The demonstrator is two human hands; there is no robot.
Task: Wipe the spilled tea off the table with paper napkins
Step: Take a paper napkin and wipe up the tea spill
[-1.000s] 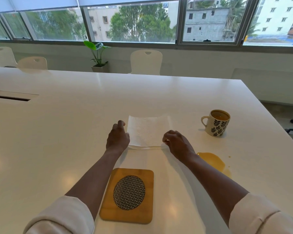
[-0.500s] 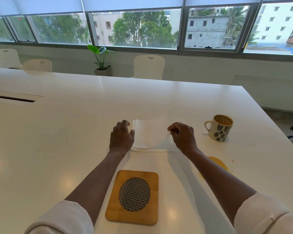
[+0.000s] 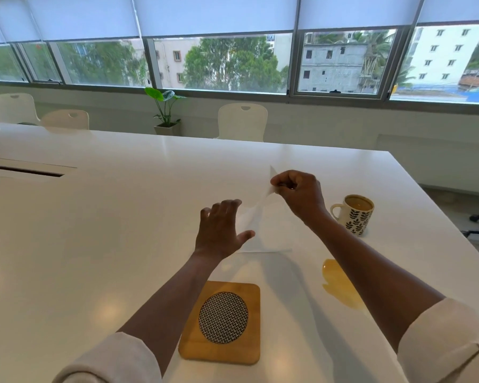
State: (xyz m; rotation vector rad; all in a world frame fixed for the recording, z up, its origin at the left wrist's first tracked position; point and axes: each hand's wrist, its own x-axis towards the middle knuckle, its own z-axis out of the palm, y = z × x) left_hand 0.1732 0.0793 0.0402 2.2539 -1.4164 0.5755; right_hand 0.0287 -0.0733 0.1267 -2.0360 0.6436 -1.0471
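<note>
A white paper napkin [image 3: 256, 217] rises off the white table [image 3: 94, 230], pinched at its upper corner by my right hand [image 3: 299, 197]. More napkin paper [image 3: 268, 239] lies flat on the table beneath it. My left hand [image 3: 221, 230] hovers beside the napkin with fingers spread, holding nothing. A puddle of amber tea [image 3: 340, 286] lies on the table to the right, partly hidden under my right forearm.
A mug [image 3: 354, 215] with a leaf pattern, holding tea, stands right of the napkins. A square wooden trivet [image 3: 221, 322] with a woven round centre lies near me. White chairs [image 3: 242, 121] and a potted plant [image 3: 166, 111] stand beyond the table's far edge.
My right hand has lifted a napkin by its corner up off the pile. My left hand has come off the paper and spread its fingers. The camera tilted up.
</note>
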